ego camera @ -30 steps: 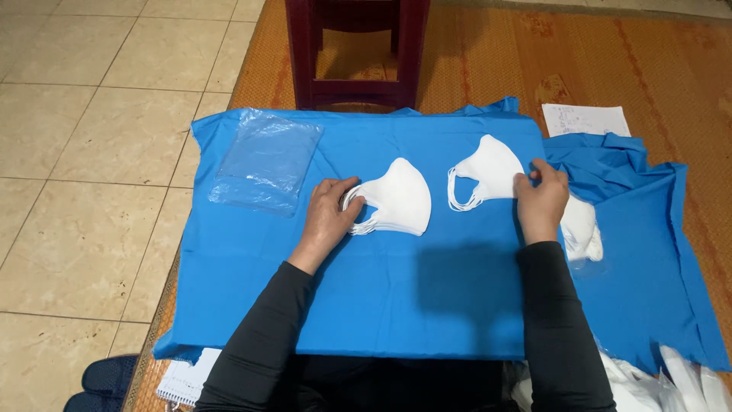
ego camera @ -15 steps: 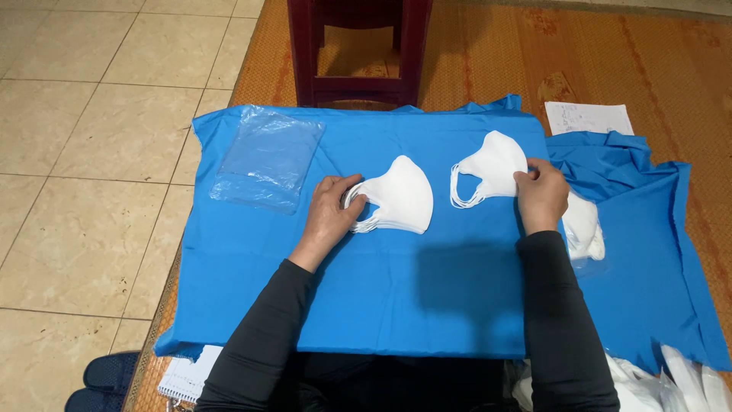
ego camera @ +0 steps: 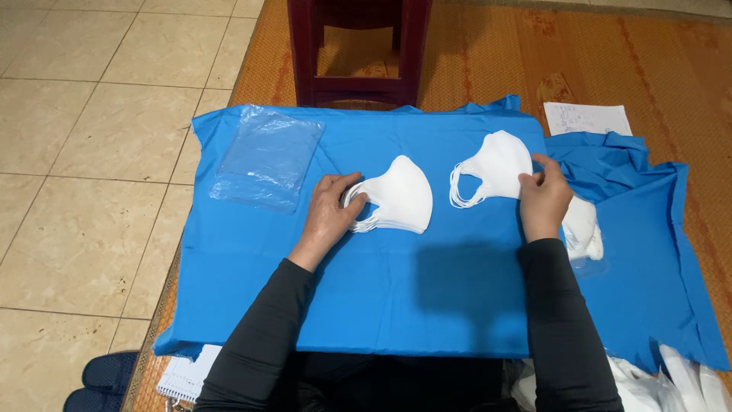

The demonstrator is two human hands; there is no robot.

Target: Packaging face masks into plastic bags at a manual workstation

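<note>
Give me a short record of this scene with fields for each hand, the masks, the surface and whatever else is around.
left hand: left hand rests on the ear loops of the left stack of masks
right hand: right hand holds the edge of the right stack of masks
surface: blue cloth
on cloth, left: clear plastic bag
beyond cloth: dark red stool, white paper sheet
under right wrist: more white masks

A single head-worn camera looks steeply down and forward from close above the worktop [ego camera: 427, 305], draped in blue cloth. Both black sleeves enter from the bottom edge; tiled floor [ego camera: 84, 137] fills the left of the frame, a woven mat [ego camera: 610, 61] the upper right.
</note>
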